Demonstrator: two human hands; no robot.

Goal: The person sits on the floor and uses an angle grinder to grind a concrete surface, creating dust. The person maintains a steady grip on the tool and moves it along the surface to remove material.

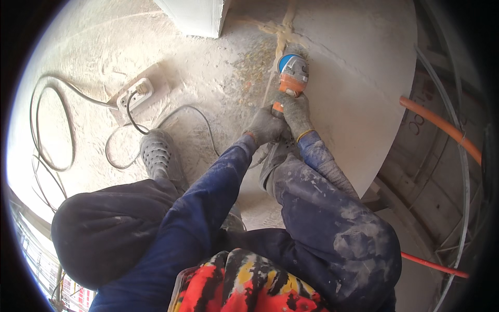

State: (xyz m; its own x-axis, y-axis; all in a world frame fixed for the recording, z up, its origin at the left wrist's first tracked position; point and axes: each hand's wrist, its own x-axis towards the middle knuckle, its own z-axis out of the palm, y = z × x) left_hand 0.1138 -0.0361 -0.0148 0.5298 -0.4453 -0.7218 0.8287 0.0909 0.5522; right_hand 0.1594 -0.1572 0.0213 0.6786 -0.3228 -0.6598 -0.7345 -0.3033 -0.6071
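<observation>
An angle grinder (293, 82), orange and grey with a blue disc edge showing at its head, is held low against the dusty floor surface (208, 67). My right hand (295, 113), in a grey knit glove with a yellow cuff, wraps round the grinder's body just behind its head. Behind it, my left hand (266, 126), also gloved, closes round the rear of the tool. Beside the grinder's head lies a rough, speckled patch (252, 70), and a tan filled seam (283, 34) runs away past it. The underside of the disc is hidden.
At left, a white power strip (136, 98) with a plug in it sits on a board. Its black cord (70, 130) loops near my left shoe (157, 151). A white upright block (200, 18) stands at the back. Past the floor's right edge run an orange pipe (442, 124) and a red one (434, 264).
</observation>
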